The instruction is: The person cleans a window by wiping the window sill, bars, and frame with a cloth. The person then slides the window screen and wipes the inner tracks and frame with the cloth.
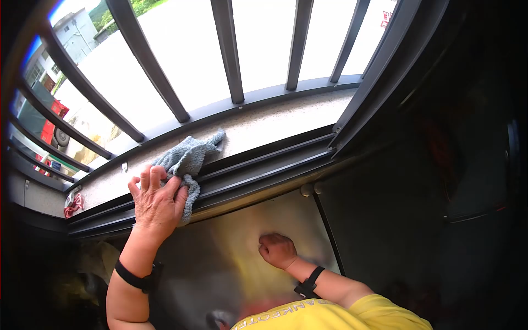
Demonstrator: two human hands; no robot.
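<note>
My left hand [157,202] presses a grey-blue cloth [190,155] against the dark window track [264,168], its fingers bent over the near end of the fabric. The rest of the cloth lies bunched over the pale stone sill [275,122], just beyond the track. Lower and to the right, my right hand [278,251] is curled into a fist at the shiny metal surface [220,247] below the window. Nothing shows in that fist, and whether it touches the metal is hard to tell.
Dark metal bars [228,52] stand along the outer edge of the sill. At the right rises the window's side frame [379,71]. A red-and-white tangled item [73,204] lies at the sill's left end. Outside, a red vehicle [52,118] is visible.
</note>
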